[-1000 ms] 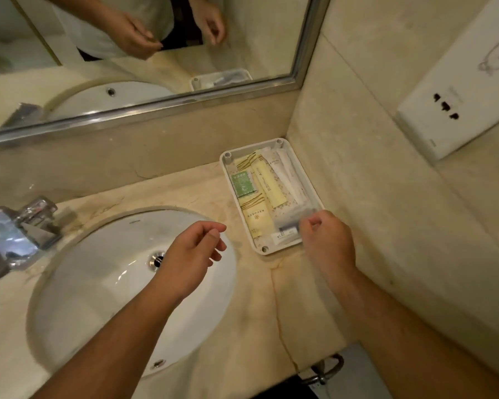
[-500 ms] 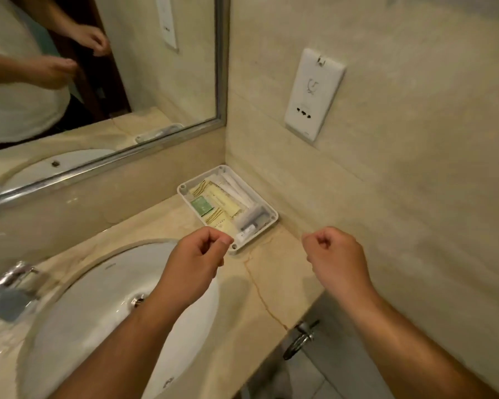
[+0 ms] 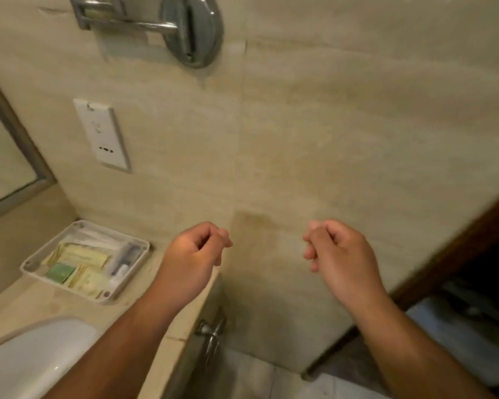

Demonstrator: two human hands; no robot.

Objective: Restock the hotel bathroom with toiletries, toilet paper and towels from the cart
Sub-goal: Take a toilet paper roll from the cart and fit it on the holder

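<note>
Single head view looks forward and down, close to the tiled wall (image 3: 329,125) beside the counter (image 3: 26,300)

A beige stone wall (image 3: 329,139) fills the far side, carrying a white socket plate (image 3: 103,136) and a chrome fitting (image 3: 190,30) above. A mirror frame (image 3: 42,178) edges the left, a dark door frame (image 3: 461,246) the right, with pale floor tiles (image 3: 257,375) near.
</note>
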